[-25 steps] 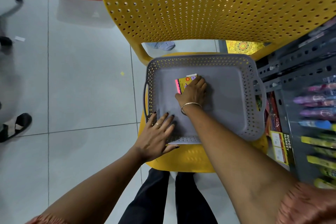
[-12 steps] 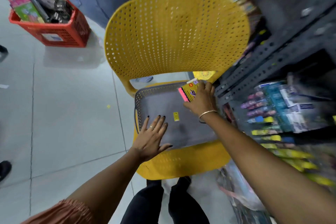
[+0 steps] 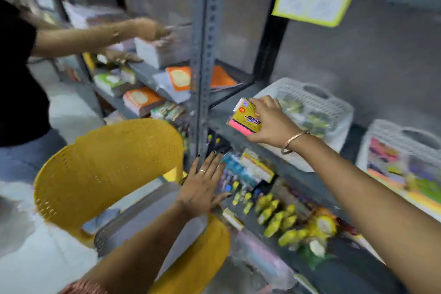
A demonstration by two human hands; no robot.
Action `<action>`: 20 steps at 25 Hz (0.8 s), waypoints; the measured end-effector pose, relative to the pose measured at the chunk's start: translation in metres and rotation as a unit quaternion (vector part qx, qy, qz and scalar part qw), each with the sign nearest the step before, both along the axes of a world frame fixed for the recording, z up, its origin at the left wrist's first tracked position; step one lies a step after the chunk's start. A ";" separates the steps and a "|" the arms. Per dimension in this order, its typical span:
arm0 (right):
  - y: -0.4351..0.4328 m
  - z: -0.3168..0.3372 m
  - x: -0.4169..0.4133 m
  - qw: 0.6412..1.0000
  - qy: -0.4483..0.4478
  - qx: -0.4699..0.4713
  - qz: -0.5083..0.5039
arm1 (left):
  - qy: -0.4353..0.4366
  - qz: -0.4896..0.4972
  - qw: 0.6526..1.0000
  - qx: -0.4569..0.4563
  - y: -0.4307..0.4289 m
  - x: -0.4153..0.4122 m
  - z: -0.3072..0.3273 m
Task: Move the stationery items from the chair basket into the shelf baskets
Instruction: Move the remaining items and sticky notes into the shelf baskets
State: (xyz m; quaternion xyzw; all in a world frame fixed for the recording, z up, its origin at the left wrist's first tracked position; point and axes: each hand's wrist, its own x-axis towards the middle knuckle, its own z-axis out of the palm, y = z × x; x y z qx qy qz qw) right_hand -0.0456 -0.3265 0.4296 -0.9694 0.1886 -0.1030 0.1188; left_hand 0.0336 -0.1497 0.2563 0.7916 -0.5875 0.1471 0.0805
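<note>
My right hand grips a small yellow-and-pink sticky-note pack, held in the air just left of a white shelf basket that holds blurred green and yellow items. My left hand is spread flat with fingers apart over the far edge of the grey chair basket, holding nothing. The grey basket sits on the yellow chair and looks bare inside. A second white shelf basket with colourful packs stands further right.
A grey metal shelf post rises just left of my right hand. Highlighters and markers fill the lower shelf. Another person's arm reaches into the left shelf bay with notebooks.
My right hand lifted the sticky-note pack out of the grey basket and carried it up and right to the shelf. My view swung from the chair up to the shelves.
</note>
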 end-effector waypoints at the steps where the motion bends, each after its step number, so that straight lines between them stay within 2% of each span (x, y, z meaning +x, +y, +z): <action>1: -0.018 0.018 -0.028 1.000 -0.001 -0.010 -0.018 | -0.008 -0.028 1.000 -0.007 -0.023 -0.018 0.015; 5: -0.079 0.049 -0.134 0.995 0.016 -0.009 -0.098 | -0.046 -0.133 0.990 -0.026 -0.092 -0.096 0.047; 9: -0.132 0.045 -0.244 0.984 0.054 -0.005 -0.170 | -0.028 -0.197 0.980 -0.026 -0.153 -0.171 0.052; 13: -0.162 0.009 -0.321 0.967 0.130 0.028 -0.219 | 0.041 -0.147 0.988 0.002 -0.178 -0.193 0.035; 16: -0.168 -0.019 -0.358 0.951 0.195 0.064 -0.231 | 0.036 -0.122 0.991 0.046 -0.182 -0.189 0.023; 20: -0.161 -0.044 -0.369 0.938 0.235 0.089 -0.240 | 0.033 -0.128 0.989 0.062 -0.188 -0.177 0.014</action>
